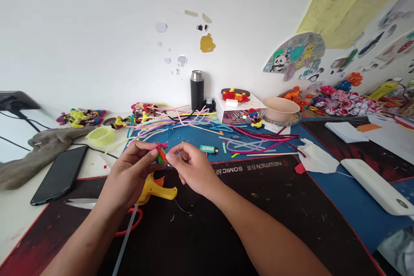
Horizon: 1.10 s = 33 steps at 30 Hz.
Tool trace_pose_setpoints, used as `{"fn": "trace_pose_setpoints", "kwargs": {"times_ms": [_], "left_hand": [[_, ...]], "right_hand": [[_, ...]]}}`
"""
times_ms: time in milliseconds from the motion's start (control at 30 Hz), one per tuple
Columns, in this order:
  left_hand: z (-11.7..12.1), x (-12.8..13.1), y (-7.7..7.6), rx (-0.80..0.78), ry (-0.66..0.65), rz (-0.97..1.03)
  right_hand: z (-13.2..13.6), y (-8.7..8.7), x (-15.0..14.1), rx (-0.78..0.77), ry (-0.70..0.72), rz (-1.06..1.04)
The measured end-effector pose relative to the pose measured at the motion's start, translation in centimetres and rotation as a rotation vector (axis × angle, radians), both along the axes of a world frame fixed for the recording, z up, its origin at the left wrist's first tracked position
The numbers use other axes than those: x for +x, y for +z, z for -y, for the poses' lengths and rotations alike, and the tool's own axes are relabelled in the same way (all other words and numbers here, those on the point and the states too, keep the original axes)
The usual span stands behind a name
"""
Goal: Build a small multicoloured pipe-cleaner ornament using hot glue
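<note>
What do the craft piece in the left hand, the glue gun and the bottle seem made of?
Craft piece in left hand: probably pipe cleaner; bright, fuzzy-looking strands.
Glue gun: likely moulded plastic; smooth, solid yellow.
Bottle: shiny, silvery top suggests steel; dark body could be coated metal or plastic.

Craft piece (162, 155): a fuzzy, fibrous surface was shown.
Flask (197, 94): a matt black body was topped by smooth, shiny metal.
Phone (60, 176): a dark, glossy, smooth face was presented.
Scissors (83, 203): smooth metal blades were paired with red plastic handles.
Glue gun (160, 190): its body was formed of smooth yellow plastic.
Glue stick (125, 241): a smooth, translucent finish was seen.
Branch-like piece (43, 152): a rough, wood-like surface was displayed.
Bowl (281, 110): a smooth, low-sheen finish was shown.
Black mat (194, 241): a matt, cloth-like top was marked by specks.
Tissue (318, 157): soft, crumpled paper was seen.
White sheets (346, 132): smooth, matt paper was stacked.
</note>
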<state>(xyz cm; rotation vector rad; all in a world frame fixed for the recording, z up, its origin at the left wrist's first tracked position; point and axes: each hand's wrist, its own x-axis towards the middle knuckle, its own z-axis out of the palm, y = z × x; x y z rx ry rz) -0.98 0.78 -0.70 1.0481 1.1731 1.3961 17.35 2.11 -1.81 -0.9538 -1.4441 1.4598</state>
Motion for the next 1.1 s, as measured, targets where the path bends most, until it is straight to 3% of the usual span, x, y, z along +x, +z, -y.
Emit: {"fn": "trace_pose_setpoints", "kwargs": {"times_ms": [533, 833, 1100], "left_hand": [[-0.4, 0.1, 0.4, -0.036, 0.053, 0.147], [0.1, 1.2, 0.5, -0.041, 0.001, 0.243], [0.3, 1.1, 0.0, -0.040, 0.010, 0.144]], "right_hand": [[0.4, -0.2, -0.3, 0.007, -0.007, 0.035], [0.4, -0.3, -0.6, -0.007, 0.018, 0.039], [0.5, -0.2, -0.3, 0.018, 0.044, 0.048]]}}
